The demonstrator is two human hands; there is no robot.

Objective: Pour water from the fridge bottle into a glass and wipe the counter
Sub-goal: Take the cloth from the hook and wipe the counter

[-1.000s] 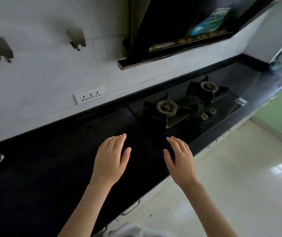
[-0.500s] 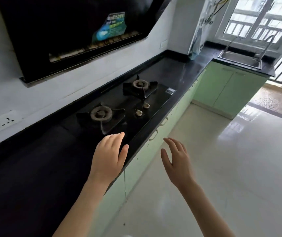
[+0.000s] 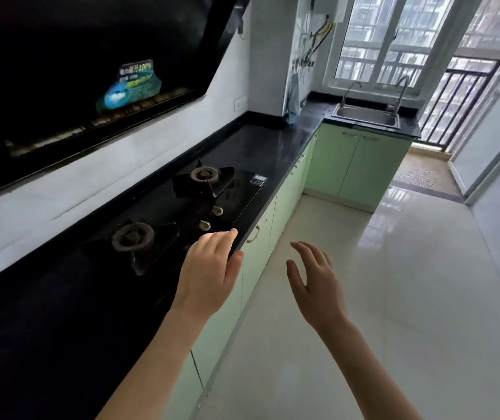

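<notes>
Range hood [image 3: 85, 65] cut off by the top and left edges; label [image 3: 132, 84] on its glass blurred, small print unreadable. Counter [image 3: 45, 328] cut off at the left and bottom edges, near stretch too dark to make out. Front corner of the hob [image 3: 182, 213] hidden behind the left hand [image 3: 208, 275]. Both forearms cut off by the bottom edge. Palm of the right hand [image 3: 318, 283] turned away, unseen. Sink [image 3: 367, 116] basin too far off to see inside. Sticker [image 3: 259, 179] on the hob too small to read.
</notes>
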